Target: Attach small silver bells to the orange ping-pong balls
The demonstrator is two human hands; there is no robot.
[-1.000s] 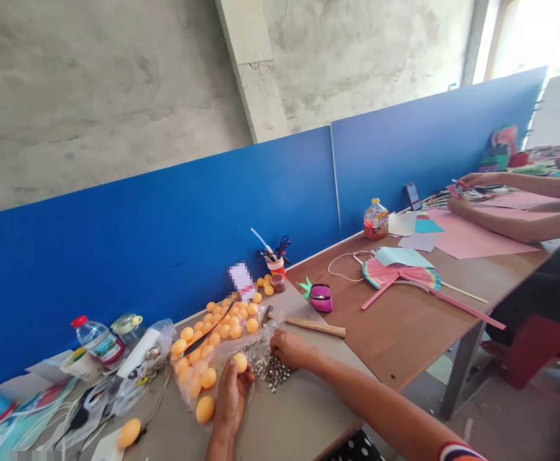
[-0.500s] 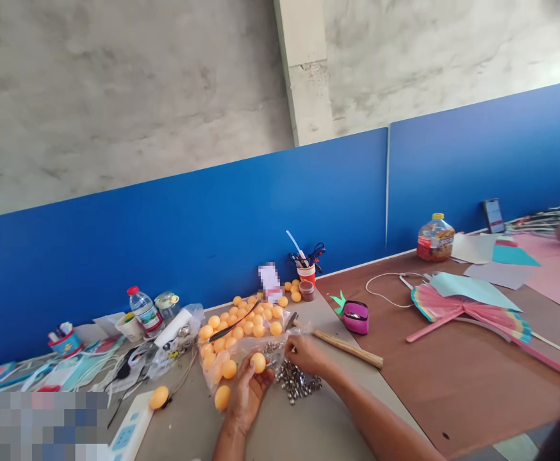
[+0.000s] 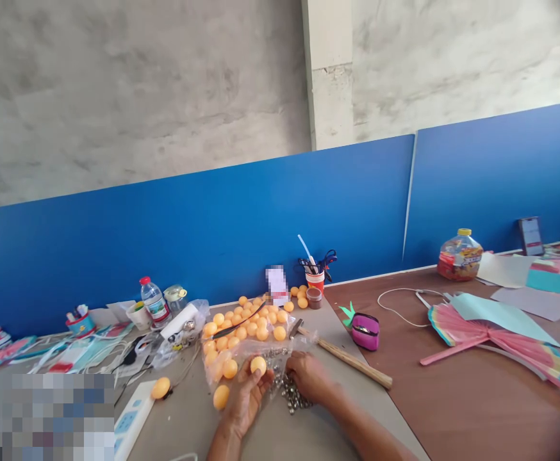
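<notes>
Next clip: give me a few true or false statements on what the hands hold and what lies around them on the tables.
1. The left hand holds an orange ping-pong ball. True.
2. The right hand grips the wooden-handled hammer. False: it rests on the pile of small silver metal pieces; the hammer lies apart.
3. A magenta pouch sits on the brown table. True.
4. The clear water bottle has a blue cap. False: its cap is red.

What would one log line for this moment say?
left hand: holds orange ball | right hand: on metal pieces | hammer: beside
</notes>
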